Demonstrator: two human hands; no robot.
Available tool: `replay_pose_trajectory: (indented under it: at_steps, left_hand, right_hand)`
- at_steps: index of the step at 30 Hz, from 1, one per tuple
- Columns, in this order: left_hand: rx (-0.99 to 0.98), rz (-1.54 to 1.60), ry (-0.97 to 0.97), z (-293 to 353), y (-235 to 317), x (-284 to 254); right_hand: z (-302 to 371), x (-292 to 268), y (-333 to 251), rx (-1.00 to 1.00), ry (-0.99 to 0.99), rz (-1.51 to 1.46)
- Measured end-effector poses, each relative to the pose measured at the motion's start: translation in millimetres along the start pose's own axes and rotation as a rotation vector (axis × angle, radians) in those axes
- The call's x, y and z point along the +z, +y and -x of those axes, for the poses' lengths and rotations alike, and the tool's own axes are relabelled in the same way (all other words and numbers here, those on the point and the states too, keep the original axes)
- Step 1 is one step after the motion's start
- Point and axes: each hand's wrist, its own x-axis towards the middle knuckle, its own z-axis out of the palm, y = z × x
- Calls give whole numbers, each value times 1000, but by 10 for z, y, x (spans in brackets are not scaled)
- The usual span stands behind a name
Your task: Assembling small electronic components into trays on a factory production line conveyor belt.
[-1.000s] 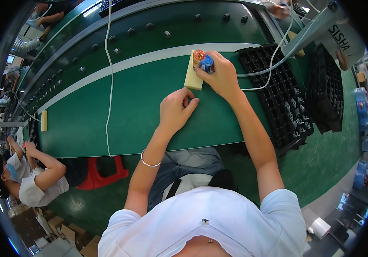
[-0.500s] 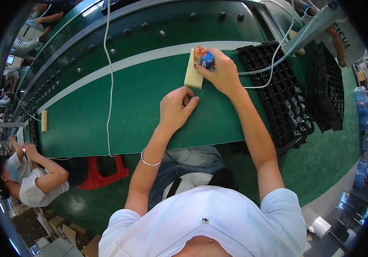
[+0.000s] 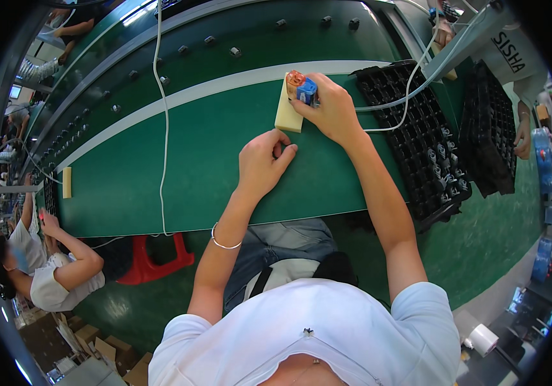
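A small blue object with an orange, partly see-through end is gripped in the fingers of my right hand. It is at the upper part of a pale yellow block, which lies on the green tabletop; whether the two touch, I cannot tell. My left hand is closed just below the block's near end, thumb and fingers curled together. Whatever its fingers might hold is hidden.
Black compartment trays stand to the right, some cells filled with small metallic parts. Beyond the table, a dark belt carries several small parts. A white cable hangs across the left. One co-worker sits at left.
My hands and the blue object are almost unmoved. Small parts on the belt have shifted slightly left. The co-worker at left has raised an arm, and the person at far right has moved.
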Motion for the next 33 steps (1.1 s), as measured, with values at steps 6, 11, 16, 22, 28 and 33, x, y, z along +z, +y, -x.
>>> replay_pose_trajectory:
  at_steps: [6, 11, 16, 22, 28, 33]
  left_hand:
    - [0, 3, 10, -4, 0, -9]
    - [-2, 4, -1, -11, -3, -19]
    - [0, -11, -12, 2, -40, -33]
    - [-11, -5, -4, 8, -21, -18]
    - [-11, -2, 1, 2, -26, 1]
    - [-7, 12, 4, -3, -15, 18]
  right_hand:
    - [-45, -38, 47, 75, 3, -7]
    - [-129, -144, 241, 240, 65, -346]
    - [-45, -86, 85, 77, -3, -183]
    - [-20, -23, 76, -53, -12, -15]
    - [-11, -10, 86, -85, 16, 0]
    - [-9, -20, 106, -82, 26, 18]
